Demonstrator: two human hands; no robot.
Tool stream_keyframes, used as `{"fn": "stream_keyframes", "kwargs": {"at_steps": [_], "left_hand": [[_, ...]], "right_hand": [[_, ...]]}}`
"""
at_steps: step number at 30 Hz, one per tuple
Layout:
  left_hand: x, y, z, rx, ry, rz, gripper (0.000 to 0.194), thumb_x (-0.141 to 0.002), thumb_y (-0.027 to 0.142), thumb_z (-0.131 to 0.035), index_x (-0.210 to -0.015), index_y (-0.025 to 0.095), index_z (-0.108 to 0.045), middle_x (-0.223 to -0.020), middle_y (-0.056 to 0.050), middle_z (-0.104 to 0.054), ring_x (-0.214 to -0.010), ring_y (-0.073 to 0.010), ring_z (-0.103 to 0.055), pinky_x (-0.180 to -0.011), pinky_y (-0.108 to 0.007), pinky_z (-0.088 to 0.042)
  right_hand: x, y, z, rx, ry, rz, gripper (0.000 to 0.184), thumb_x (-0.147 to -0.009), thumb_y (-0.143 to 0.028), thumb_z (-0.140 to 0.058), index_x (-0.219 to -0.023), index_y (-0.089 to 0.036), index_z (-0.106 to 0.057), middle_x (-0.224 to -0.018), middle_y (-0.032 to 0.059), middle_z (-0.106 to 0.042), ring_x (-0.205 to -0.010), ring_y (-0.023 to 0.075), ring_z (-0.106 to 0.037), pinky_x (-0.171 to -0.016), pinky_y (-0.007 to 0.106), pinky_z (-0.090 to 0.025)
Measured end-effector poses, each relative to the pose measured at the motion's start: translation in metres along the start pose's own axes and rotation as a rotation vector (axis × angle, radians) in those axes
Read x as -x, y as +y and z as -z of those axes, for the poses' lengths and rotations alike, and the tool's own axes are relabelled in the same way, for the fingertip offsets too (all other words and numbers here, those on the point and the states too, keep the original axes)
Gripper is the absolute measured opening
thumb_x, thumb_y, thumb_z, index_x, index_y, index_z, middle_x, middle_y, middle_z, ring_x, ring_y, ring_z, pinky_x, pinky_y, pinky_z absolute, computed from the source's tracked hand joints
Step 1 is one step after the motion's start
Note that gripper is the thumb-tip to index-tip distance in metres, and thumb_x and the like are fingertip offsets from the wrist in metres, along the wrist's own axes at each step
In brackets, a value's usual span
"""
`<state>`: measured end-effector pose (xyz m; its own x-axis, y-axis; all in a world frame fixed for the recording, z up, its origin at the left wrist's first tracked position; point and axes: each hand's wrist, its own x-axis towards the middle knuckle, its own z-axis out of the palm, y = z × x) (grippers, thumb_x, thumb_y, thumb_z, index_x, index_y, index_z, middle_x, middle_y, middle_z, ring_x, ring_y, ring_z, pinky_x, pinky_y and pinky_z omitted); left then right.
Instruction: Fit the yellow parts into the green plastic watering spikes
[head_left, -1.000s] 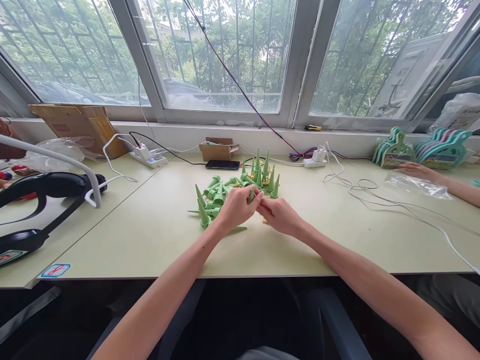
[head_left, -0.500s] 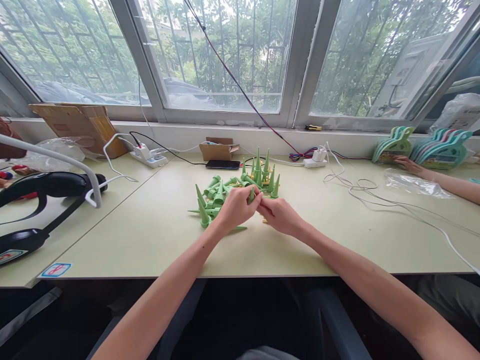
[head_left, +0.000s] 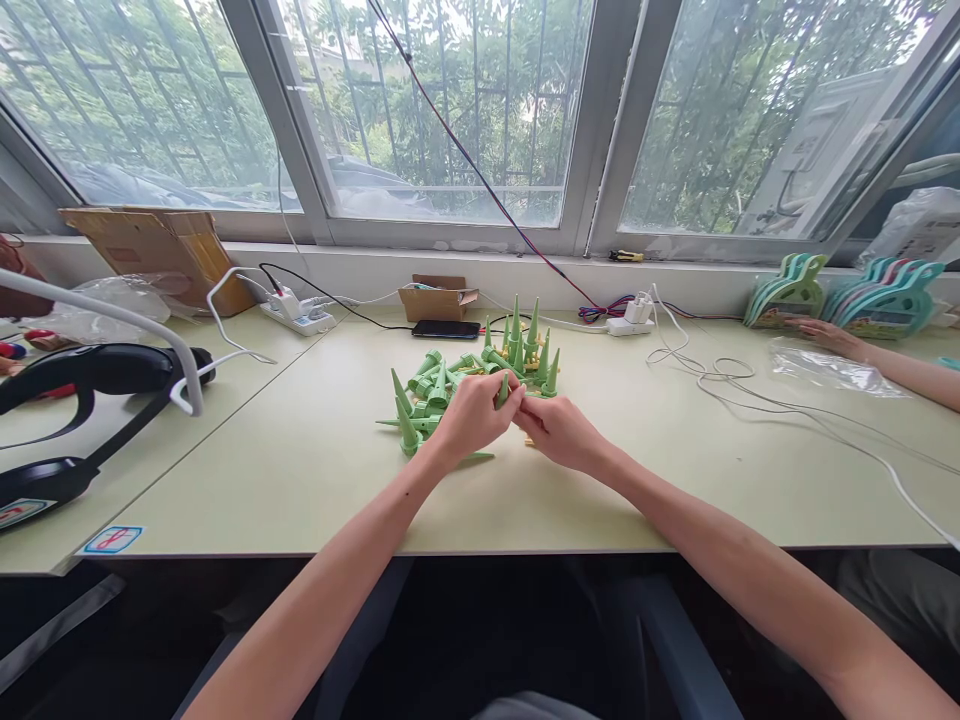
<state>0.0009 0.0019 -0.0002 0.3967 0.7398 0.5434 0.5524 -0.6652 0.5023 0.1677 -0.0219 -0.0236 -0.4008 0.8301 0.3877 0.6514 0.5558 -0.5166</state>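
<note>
My left hand (head_left: 478,408) is closed around a green plastic spike (head_left: 502,390), its tapered tip pointing up between thumb and fingers. Pressed against the left fingertips, my right hand (head_left: 559,428) is in a pinch at the spike's lower end; what lies in that pinch is hidden. To the left and behind my hands lies a heap of green spikes (head_left: 436,393) with ringed collars, some upright and some on their sides. Several more spikes (head_left: 515,335) stand upright behind my hands. Small yellow pieces (head_left: 529,440) peek out by the right hand.
A black phone (head_left: 445,329) lies in front of a small cardboard box (head_left: 437,300) at the back. White cables (head_left: 739,375) cross the table's right side. A co-worker's hand (head_left: 829,338) is near teal and green hangers (head_left: 787,292). Black headgear (head_left: 112,375) sits at left.
My hands and the spike stay in nearly the same place. At the right, the co-worker's hand reached toward the hangers and then drew back slightly.
</note>
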Motion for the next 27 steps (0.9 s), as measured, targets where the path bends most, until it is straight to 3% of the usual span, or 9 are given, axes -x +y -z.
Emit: {"fn": "stream_keyframes", "kwargs": {"at_steps": [27], "left_hand": [[0.0,0.0,-0.0001,0.002,-0.005,-0.002,0.02,-0.088,0.031,-0.049,-0.074,0.02,-0.056,-0.052,0.005,-0.049,-0.048,-0.0099,-0.036,-0.057,-0.026,-0.037]], "right_hand": [[0.0005,0.0001,-0.0001,-0.001,-0.002,-0.002,0.036,-0.099,-0.04,-0.034,-0.076,-0.02,-0.054,-0.058,-0.002,-0.047,-0.05,0.0095,-0.035,-0.052,0.022,-0.03]]}}
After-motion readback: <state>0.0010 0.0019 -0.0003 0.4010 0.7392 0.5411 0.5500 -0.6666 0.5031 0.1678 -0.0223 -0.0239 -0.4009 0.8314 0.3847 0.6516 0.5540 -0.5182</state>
